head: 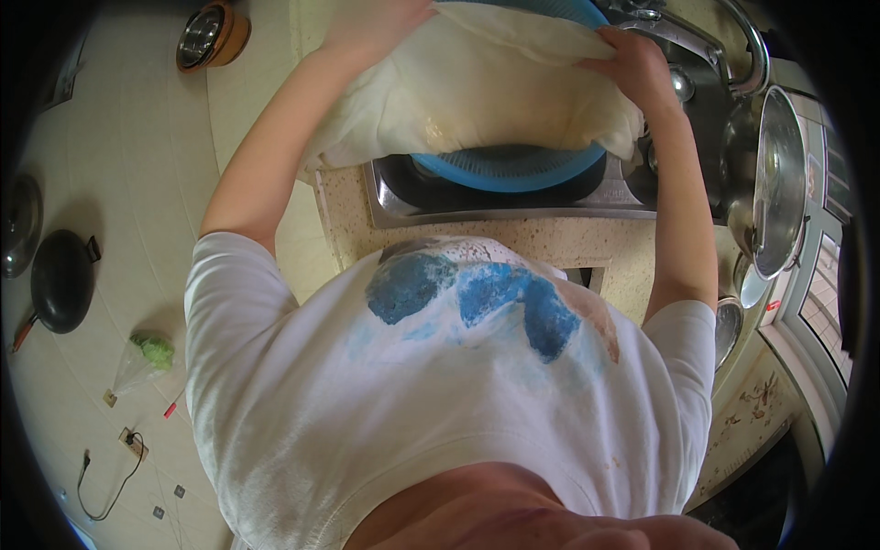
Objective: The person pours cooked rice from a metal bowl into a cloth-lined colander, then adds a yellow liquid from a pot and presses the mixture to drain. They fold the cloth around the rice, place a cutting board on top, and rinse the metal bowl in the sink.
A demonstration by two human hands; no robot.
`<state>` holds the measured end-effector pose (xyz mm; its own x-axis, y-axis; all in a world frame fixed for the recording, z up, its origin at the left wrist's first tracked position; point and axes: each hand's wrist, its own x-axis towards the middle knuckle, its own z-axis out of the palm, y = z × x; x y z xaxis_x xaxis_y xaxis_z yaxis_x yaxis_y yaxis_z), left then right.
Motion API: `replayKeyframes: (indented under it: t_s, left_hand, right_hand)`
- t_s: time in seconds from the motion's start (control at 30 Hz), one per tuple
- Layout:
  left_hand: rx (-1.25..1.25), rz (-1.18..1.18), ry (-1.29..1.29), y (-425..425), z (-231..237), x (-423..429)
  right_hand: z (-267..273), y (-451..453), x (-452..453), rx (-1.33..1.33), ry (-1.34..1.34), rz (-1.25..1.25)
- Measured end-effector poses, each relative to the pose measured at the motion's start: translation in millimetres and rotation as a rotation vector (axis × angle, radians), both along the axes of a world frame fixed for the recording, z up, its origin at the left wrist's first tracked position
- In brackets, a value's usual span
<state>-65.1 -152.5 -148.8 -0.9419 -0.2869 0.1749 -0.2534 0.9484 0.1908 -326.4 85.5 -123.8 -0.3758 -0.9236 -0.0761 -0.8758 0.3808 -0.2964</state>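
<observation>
A cream-coloured cloth (481, 82), wet-looking and darker along its lower fold, is spread between my two hands. My left hand (378, 24), partly cut off by the top of the view, grips its upper left edge. At the upper right, my right hand (636, 65) pinches the opposite edge between thumb and fingers. Under the cloth, a blue plastic strainer basket (509, 180) with a slotted wall sits in the left bowl of a stainless steel sink (385, 199). The cloth hides most of the basket's inside, and its right end droops over the divider between the sink bowls.
A curved metal faucet (755, 55) rises beyond the sink's right bowl. A large steel basin (780, 182) stands to the right. Speckled countertop (440, 237) runs along the front. A wok (63, 282) and a bag of green vegetables (155, 352) hang on the left wall.
</observation>
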Motion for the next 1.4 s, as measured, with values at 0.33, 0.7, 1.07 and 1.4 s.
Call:
replayKeyframes:
  t_s: [0.33, 0.7, 1.07, 1.4]
  left_hand:
    - [0.013, -0.175, 0.377, 37, 40, 60]
    - [0.788, -0.392, 0.07, 159, 75, 139]
    - [1.382, -0.144, -0.257, 163, 53, 138]
    - [1.321, -0.14, -0.167, 153, 61, 161]
  right_hand:
    - [18, 39, 24, -0.365, 0.014, 0.077]
    - [68, 153, 92, -0.291, -0.426, -0.047]
    - [41, 120, 110, -0.207, -0.209, 0.009]
    - [1, 134, 89, -0.335, -0.066, 0.253]
